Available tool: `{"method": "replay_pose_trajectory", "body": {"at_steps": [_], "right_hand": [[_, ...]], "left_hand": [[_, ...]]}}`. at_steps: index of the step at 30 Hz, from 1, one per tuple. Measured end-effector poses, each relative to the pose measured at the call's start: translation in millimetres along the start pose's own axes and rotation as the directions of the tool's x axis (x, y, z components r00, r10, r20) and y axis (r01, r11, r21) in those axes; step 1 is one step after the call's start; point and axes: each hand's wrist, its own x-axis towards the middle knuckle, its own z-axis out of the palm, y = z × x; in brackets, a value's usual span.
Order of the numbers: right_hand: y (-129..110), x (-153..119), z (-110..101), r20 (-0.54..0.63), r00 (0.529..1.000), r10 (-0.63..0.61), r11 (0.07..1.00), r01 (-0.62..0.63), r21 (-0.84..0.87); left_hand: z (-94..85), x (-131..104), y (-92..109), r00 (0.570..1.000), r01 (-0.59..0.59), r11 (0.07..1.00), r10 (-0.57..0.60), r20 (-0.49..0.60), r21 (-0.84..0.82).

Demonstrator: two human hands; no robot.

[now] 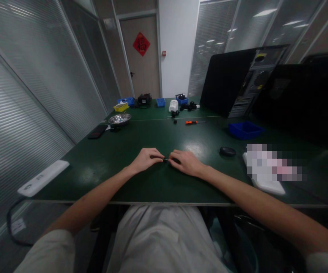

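Pinching a tiny dark part (166, 159) between their fingertips, the left hand (147, 158) and right hand (184, 162) meet on the green table (152, 136), well nearer than the orange-handled screwdriver (194, 122).

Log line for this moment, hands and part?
left hand: pinching small dark part | right hand: pinching same part | over green table | screwdriver: untouched

Both hands (166, 160) pinching small dark part (166, 159)

tiny dark part (166, 159), too small to identify, pinched level between fingertips of both hands, low over green desk (152, 136), near its front edge
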Motion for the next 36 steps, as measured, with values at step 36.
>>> {"method": "replay_pose_trajectory", "body": {"at_steps": [36], "right_hand": [[-2.2, 1.0, 5.4, 0.015, 1.000, 0.010, 0.997, -0.009, -0.078]], "left_hand": [[4.4, 13.9, -25.0, 0.999, 0.050, 0.985, -0.052, 0.009, 0.167]]}}
